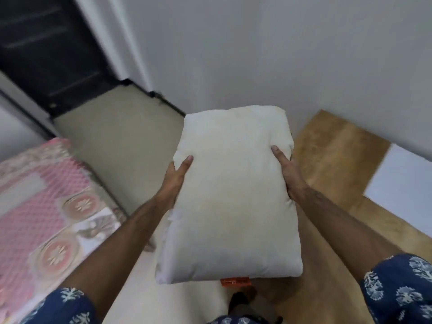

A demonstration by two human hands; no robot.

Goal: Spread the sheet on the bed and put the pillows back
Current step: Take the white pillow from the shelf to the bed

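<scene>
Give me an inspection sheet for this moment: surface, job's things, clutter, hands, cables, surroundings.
Surface: bed at left, covered by a pink patterned sheet; only part of it is in view.
Job's things: one cream pillow, without a case, held up in the air beside the bed, an orange tag at its near end. No other pillow seen.
Clutter: a white rectangular panel lies on a wooden board at right.
Hands: left hand and right hand grip the pillow's opposite long edges.
Cables: nothing seen.
Surroundings: white wall, beige floor, dark door at far left.
</scene>
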